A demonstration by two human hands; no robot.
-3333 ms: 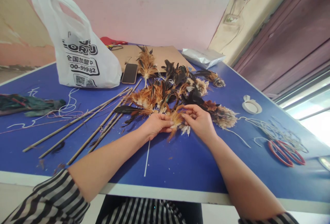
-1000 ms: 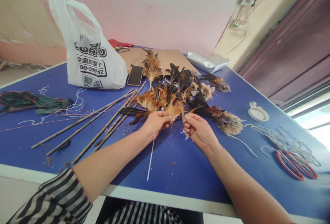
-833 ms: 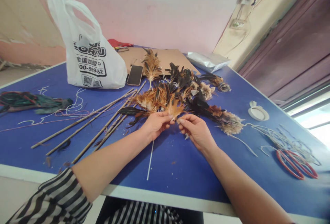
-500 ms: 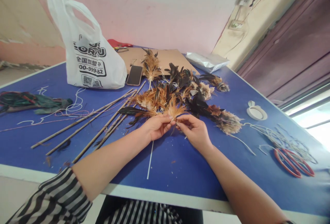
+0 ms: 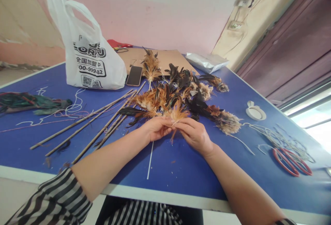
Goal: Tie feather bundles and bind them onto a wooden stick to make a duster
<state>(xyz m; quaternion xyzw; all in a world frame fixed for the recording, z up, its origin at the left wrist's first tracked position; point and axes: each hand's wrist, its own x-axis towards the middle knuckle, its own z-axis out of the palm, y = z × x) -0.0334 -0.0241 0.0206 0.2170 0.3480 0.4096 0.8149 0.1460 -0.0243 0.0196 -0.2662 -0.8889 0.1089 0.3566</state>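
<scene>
My left hand [image 5: 155, 128] and my right hand [image 5: 193, 133] meet over the blue table [image 5: 181, 163], both pinching the quill end of a small tuft of orange-brown feathers [image 5: 178, 114]. The tuft fans upward from my fingertips. Just beyond it lies a heap of brown, black and cream feathers [image 5: 186, 94]. A white string [image 5: 150, 159] runs from under my left hand toward the table's near edge.
Several thin wooden sticks [image 5: 85, 128] lie to the left. A white plastic bag [image 5: 90, 59], a phone [image 5: 134, 76] and cardboard [image 5: 165, 57] sit at the back. White tape roll [image 5: 255, 113], loose cord [image 5: 279, 137] and red scissors [image 5: 292, 157] lie right; dark cloth [image 5: 28, 102] far left.
My right hand, earlier apart and holding a separate feather, has closed in on the left. Both now pinch the same tuft, which sits slightly nearer to me.
</scene>
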